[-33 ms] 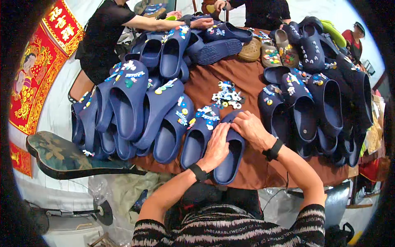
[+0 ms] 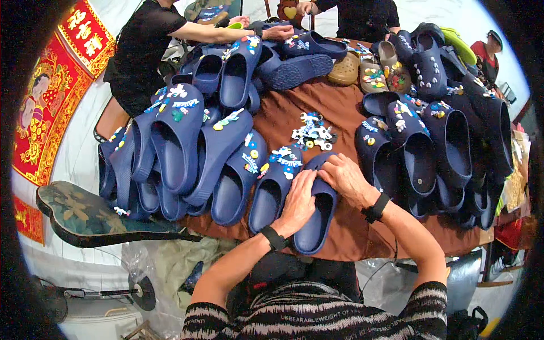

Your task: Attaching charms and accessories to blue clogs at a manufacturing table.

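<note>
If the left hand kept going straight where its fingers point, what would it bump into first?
The left hand is touching a navy clog, so first that clog's toe; past it, probably the pile of white-and-blue shoe charms, though depth is unclear.

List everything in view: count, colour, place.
Tablecloth: one, brown, under the clogs
Handled clog: one, navy, front centre
Other blue clogs: many, overlapping, navy, left, right and back
Brownish clogs: at least three, tan to grey-brown, back
Charms: loose heap, white, blue, yellow, centre
Seat: one, dark patterned, left
Hangings: at least two, red and gold, far left
Other people: three, black or red tops, beyond the clogs
Wristbands: two, black, one per wrist
Left hand: one, bare, handled clog's left side
Right hand: one, bare, its toe
</note>
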Motion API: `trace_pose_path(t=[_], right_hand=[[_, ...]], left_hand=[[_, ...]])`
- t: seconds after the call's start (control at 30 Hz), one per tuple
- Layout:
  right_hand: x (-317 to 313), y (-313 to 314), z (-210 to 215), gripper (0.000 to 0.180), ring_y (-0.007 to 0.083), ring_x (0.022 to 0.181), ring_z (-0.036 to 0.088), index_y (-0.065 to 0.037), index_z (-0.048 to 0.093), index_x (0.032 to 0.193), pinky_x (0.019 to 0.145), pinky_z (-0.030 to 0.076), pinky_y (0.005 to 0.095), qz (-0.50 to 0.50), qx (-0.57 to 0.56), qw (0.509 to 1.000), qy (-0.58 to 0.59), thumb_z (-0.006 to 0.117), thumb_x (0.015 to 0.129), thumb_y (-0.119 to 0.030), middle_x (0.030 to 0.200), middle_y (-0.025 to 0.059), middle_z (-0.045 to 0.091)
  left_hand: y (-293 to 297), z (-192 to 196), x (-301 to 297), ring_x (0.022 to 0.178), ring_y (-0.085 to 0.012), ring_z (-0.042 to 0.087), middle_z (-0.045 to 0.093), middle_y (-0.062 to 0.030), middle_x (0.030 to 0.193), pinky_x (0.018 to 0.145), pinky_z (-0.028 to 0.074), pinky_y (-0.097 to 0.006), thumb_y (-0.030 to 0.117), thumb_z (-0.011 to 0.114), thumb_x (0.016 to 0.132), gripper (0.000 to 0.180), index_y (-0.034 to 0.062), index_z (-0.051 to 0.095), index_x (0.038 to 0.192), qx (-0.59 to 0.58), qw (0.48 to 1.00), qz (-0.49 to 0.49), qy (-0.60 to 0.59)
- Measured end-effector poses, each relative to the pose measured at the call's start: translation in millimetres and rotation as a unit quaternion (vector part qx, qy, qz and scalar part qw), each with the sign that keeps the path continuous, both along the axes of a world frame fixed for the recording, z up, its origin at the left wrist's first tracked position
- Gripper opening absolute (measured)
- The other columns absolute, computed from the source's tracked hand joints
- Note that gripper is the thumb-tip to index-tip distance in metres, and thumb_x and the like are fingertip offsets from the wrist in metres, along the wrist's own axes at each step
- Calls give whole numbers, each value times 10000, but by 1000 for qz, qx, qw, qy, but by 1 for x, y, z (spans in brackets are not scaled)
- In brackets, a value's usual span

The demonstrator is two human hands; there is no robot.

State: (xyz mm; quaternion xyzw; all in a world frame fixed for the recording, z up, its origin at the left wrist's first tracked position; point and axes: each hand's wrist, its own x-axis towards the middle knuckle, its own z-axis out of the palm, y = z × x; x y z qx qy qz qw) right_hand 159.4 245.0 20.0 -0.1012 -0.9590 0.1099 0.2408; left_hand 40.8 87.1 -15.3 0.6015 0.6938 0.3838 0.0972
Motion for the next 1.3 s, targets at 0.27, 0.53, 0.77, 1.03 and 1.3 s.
trace_pose_path(t=[0.27,0.53,0.77,1.03,1.3], right_hand=[[5,-5,-3,223,313,821,555,-89,604,797,697,453,438,-19,13,999,29,633,909,-280,808,116,554],[8,4,-31,275,375,825,570,-44,609,871,713,456,488,-53,-95,990,92,613,932,-312,862,156,581],[8,31,-5,479,163,907,623,8,644,1105,819,498,298,-66,-712,687,129,502,1029,-443,989,67,668],[21,43,-26,488,213,936,645,21,596,1171,880,542,340,-57,-823,528,203,404,1068,-416,1018,107,667],[21,-8,-1,239,227,858,650,8,688,962,813,506,348,-47,-517,850,89,603,960,-214,892,78,689]], left_hand=[[-1,11,8,1247,-406,428,469,-205,1288,1094,367,-454,-96,587,705,610,-46,479,1304,15,999,13,41],[14,-6,10,1237,-428,433,478,-241,1250,1095,348,-495,-111,537,693,558,-32,506,1244,69,996,7,63],[8,-10,-3,1432,-360,338,402,-220,1482,1217,234,-396,-158,462,689,731,2,452,1403,-10,999,-9,-44],[9,1,6,1268,-389,433,474,-194,1324,1133,328,-420,-169,492,677,682,13,506,1333,3,1000,13,14],[11,3,6,1128,-374,479,538,-180,1157,1020,398,-432,-158,499,631,617,25,569,1217,23,997,42,54]])
